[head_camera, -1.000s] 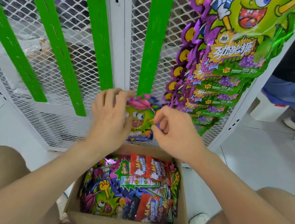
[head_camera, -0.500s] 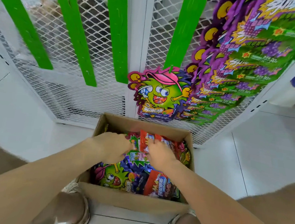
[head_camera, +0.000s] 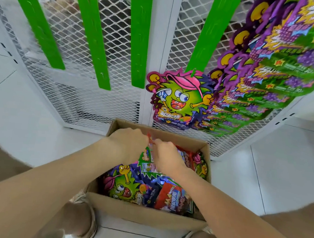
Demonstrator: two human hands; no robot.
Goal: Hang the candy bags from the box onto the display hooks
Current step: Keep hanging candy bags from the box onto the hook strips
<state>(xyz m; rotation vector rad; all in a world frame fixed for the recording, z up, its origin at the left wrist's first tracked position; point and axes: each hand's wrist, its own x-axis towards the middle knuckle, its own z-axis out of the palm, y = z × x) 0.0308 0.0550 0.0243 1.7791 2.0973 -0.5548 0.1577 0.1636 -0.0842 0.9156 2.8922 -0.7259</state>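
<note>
Above the open box [head_camera: 144,215], the left hand [head_camera: 129,145] and right hand [head_camera: 168,156] pinched the top edge of a candy bag [head_camera: 147,157] with curled fingers [head_camera: 143,136] (best lifted straight, clear of neighbouring bags [head_camera: 172,198]).

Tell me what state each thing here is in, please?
cardboard box: open, full of bags
picked bag: pinched at its top, over the box
left hand: pinching the picked bag
right hand: pinching the picked bag
pink-cap bag: hanging at the fourth green strip's bottom end
three left strips: bare
grape bags: hanging, overlapping
</note>
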